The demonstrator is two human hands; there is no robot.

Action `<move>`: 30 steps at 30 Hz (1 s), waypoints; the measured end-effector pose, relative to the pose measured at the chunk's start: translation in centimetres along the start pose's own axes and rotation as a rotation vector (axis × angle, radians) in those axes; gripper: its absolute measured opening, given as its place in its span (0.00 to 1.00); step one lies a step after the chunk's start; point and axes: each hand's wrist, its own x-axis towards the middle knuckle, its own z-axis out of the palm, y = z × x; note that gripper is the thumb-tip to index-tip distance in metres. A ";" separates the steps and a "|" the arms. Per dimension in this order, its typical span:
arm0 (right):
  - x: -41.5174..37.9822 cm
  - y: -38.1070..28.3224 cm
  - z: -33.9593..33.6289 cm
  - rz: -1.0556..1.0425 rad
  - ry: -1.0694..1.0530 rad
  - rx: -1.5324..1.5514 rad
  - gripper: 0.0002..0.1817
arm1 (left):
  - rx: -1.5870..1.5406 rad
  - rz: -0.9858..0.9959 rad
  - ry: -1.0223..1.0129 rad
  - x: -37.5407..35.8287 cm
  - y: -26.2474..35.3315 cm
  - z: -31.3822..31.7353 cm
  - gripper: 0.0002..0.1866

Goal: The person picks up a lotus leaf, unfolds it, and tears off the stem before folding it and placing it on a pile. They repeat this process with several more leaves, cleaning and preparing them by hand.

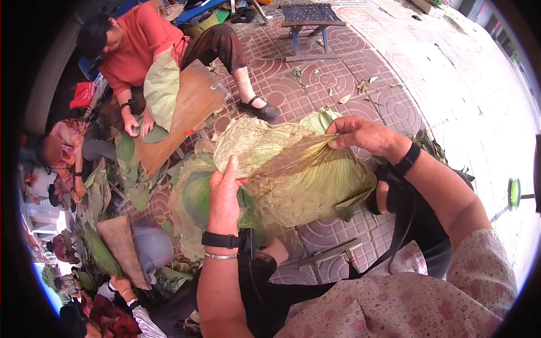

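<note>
A large, wrinkled, yellow-green dried leaf (304, 186) is stretched between my two hands above the paving. My left hand (224, 188) grips its left edge, with the thumb pointing up on top. At the upper right, my right hand (360, 137) pinches a gathered, browned fold of the same leaf. The leaf's right side hangs down toward my knee, and its lower edge curls. Below and to the left of the held leaf lies a pile of similar leaves (189, 194), some greener. My left fingers are partly hidden behind the leaf.
Opposite me a person in a red top (143, 39) handles leaves on a wooden board (186, 112). Another board (121, 248) stands at the lower left, near more people. A folding stool (311, 28) is at the back, and a wooden frame (329, 262) lies near my legs.
</note>
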 end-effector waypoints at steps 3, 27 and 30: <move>0.2 0.4 0.1 0.089 0.050 0.134 0.09 | -0.042 -0.020 0.029 0.3 -0.1 -1.3 0.21; 1.6 1.6 -0.9 -0.151 0.355 0.759 0.07 | 0.344 -0.452 -0.406 -4.5 -3.0 6.4 0.43; 1.2 1.1 0.2 -0.153 0.309 0.784 0.07 | -0.081 -0.392 -0.326 -4.3 -3.4 7.6 0.44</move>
